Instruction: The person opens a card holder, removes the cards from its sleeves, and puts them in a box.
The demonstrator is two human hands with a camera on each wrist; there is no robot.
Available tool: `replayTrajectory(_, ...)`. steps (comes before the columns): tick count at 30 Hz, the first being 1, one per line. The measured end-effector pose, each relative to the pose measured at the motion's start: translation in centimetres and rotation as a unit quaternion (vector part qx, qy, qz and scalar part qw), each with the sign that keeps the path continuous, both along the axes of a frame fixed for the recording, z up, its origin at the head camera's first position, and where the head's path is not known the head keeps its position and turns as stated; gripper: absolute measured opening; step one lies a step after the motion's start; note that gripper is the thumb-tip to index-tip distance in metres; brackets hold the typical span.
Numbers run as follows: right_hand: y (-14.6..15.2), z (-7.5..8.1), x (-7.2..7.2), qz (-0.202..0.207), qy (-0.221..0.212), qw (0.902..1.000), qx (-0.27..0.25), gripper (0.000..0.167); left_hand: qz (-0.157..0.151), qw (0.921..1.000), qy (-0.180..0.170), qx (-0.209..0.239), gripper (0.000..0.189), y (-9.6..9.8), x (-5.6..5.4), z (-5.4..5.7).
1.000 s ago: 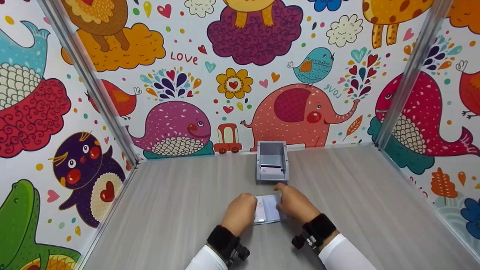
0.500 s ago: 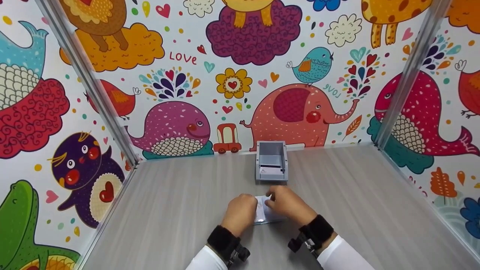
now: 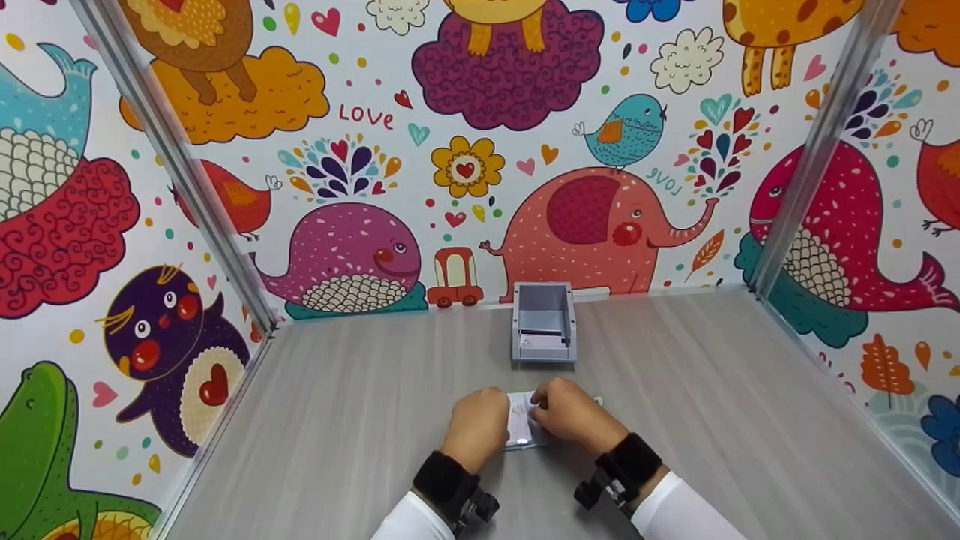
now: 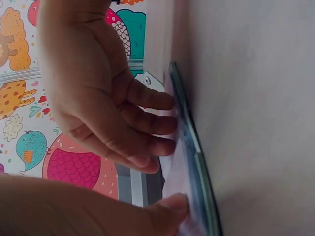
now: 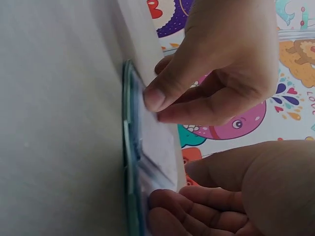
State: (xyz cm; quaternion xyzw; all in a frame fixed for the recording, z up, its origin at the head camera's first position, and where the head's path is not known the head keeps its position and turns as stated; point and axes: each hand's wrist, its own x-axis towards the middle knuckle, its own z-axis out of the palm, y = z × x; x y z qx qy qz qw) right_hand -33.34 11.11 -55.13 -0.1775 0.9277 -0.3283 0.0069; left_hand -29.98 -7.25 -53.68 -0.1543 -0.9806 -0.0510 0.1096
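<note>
An open card holder (image 3: 517, 431) with clear sleeves and a teal edge lies on the table. White printed paper (image 5: 160, 147) shows under its plastic. My left hand (image 3: 478, 426) holds the left part, its thumb (image 5: 155, 100) laid on the page in the right wrist view. Over the other page is my right hand (image 3: 574, 412), its fingers loosely bent. Its fingertips (image 4: 165, 125) touch the sleeve in the left wrist view and hold nothing that shows. The right hand covers much of that page in the head view.
Beyond the hands a grey bin (image 3: 544, 351) with white cards (image 3: 544, 340) in it stands on the wooden table (image 3: 360, 405). Printed cartoon walls (image 3: 360, 172) and metal posts (image 3: 202, 195) border the table.
My right hand has moved left from the holder's right edge to near its middle fold. The left hand has stayed on the left part, and the bin has not moved.
</note>
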Motion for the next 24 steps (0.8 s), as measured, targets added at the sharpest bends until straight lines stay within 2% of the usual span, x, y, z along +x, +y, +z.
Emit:
replayTrajectory(5,0.0,-0.3,0.1,0.002,0.026,0.9996,-0.010,0.015,0.000,0.9996,-0.022,-0.018,0.029,0.0,0.2,0.6)
replayTrajectory(10,0.0,-0.4,0.0,-0.012,0.017,0.9998,-0.007,0.016,-0.011,0.9997,-0.022,-0.007,0.019,-0.2,0.0,0.5)
replayTrajectory(12,0.0,-0.4,0.0,-0.016,0.013,0.9998,-0.005,0.017,-0.020,0.9996,-0.018,0.006,0.015,-0.4,-0.4,-0.1)
replayTrajectory(13,0.0,-0.4,0.0,-0.017,0.013,0.9998,-0.006,0.017,-0.029,0.9995,-0.007,0.013,0.014,-0.6,-1.0,-1.2)
replayTrajectory(17,0.1,-0.6,-0.1,-0.005,0.024,0.9996,-0.016,0.018,-0.056,0.9975,-0.001,0.043,0.016,-1.1,-2.6,-3.7)
replayTrajectory(19,0.1,-0.8,-0.1,0.003,0.032,0.9992,-0.024,0.018,-0.056,0.9969,-0.013,0.053,0.019,-1.3,-3.0,-4.0)
replayTrajectory(20,0.3,-1.5,-0.5,0.013,0.045,0.9986,-0.026,0.018,-0.051,0.9967,-0.029,0.057,0.019,-1.3,-2.6,-3.3)
replayTrajectory(22,0.4,-1.6,-0.5,0.017,0.049,0.9982,-0.030,0.019,-0.044,0.9966,-0.040,0.057,0.019,-1.3,-2.4,-2.6)
replayTrajectory(24,0.4,-1.5,-0.5,0.017,0.048,0.9982,-0.032,0.019,-0.039,0.9961,-0.054,0.059,0.018,-1.3,-1.6,-1.3)
